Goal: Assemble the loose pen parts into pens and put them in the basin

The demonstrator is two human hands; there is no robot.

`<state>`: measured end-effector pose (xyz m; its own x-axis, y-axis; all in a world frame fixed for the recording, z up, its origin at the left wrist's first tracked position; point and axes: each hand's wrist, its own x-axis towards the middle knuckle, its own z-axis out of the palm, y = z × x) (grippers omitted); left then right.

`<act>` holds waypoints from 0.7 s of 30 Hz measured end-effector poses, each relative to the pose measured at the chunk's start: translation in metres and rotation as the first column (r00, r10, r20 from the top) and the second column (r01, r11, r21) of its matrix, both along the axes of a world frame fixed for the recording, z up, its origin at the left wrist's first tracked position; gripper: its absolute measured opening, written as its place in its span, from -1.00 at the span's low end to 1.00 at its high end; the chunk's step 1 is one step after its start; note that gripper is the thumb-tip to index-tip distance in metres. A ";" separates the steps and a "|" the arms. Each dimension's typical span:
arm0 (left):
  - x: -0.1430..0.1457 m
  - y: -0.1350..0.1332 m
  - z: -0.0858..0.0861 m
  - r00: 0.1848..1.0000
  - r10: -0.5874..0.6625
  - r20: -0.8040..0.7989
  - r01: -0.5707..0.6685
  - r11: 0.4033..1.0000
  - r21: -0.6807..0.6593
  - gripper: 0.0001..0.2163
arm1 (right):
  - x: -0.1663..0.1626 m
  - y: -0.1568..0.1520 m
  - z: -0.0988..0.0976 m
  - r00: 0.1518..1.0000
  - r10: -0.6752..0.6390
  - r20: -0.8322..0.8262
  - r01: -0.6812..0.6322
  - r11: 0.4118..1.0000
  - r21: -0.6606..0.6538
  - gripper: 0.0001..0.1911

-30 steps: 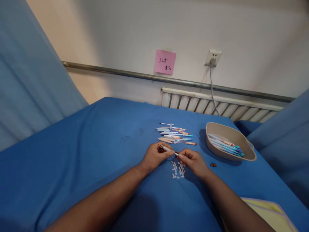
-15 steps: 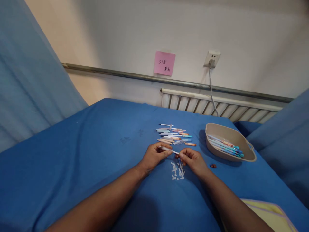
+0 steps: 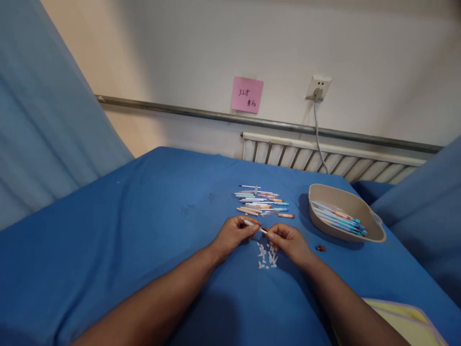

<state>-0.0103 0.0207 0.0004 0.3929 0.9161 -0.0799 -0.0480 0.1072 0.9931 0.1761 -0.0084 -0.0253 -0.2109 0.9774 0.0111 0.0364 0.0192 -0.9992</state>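
Note:
My left hand [image 3: 234, 235] is closed on a thin white pen [image 3: 251, 224], held level over the blue cloth. My right hand [image 3: 290, 241] is pinched at the pen's right tip, fingers curled together on a small part I cannot make out. Just below both hands lies a cluster of small white pen pieces [image 3: 267, 255]. A pile of loose pens [image 3: 260, 201], white, orange and light blue, lies just beyond my hands.
A beige tray [image 3: 374, 234] with several blue pens stands at the right. A small brown bit [image 3: 320, 248] lies near its front. The blue-covered table [image 3: 144, 226] meets a wall with a rail, a radiator, a pink note [image 3: 247, 94] and a socket. A yellow sheet [image 3: 410, 322] lies at bottom right.
Both hands stay on the pen with only slight finger movement. The view has shifted a little.

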 end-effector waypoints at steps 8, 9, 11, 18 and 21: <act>-0.004 0.003 0.005 0.998 -0.006 -0.056 0.005 1.000 -0.025 -0.65 | 0.003 0.005 0.006 0.995 -0.083 0.058 0.082 0.996 0.023 -0.61; -0.005 0.004 0.004 0.997 -0.017 -0.072 0.015 0.999 -0.032 -0.65 | 0.005 0.005 0.007 0.992 -0.107 0.068 0.104 0.994 0.035 -0.59; -0.004 0.004 0.003 0.995 -0.049 -0.090 0.046 0.998 -0.038 -0.67 | 0.006 0.006 0.009 0.986 -0.142 0.092 0.138 0.989 0.057 -0.58; 0.000 0.003 0.000 0.979 -0.089 -0.182 0.091 0.996 0.007 -0.72 | 0.005 0.002 0.015 0.966 -0.166 0.198 0.142 0.981 0.131 -0.57; 0.002 -0.001 0.002 0.964 -0.188 -0.187 0.189 0.982 -0.014 -0.69 | 0.003 0.002 0.013 0.961 -0.161 0.225 0.132 0.981 0.139 -0.58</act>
